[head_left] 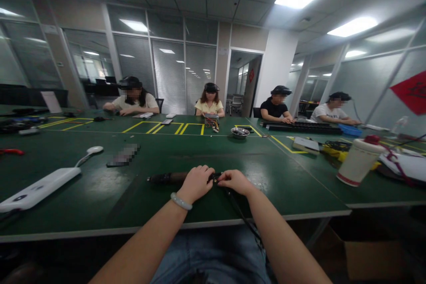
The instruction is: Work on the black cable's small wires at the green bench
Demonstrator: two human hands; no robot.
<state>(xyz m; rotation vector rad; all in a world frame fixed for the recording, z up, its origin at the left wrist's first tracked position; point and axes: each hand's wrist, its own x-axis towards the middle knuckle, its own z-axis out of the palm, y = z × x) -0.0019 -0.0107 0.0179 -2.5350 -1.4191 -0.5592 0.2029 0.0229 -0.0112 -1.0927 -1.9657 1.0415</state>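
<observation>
My left hand (pixel 197 183) is closed over a long dark tool-like object (pixel 164 178) that lies across the green table (pixel 140 204). A pale bracelet sits on that wrist. My right hand (pixel 234 180) pinches the object's right end, where a small yellowish part shows between the two hands. A black cable (pixel 241 213) runs from there down over the table's near edge toward my lap.
A white power bank (pixel 36 188) with a white cable lies at the left. A phone (pixel 124 155) lies beyond it. A white cup (pixel 357 159) stands at the right. A metal bowl (pixel 240 132) sits mid-table. Several people work at the far side.
</observation>
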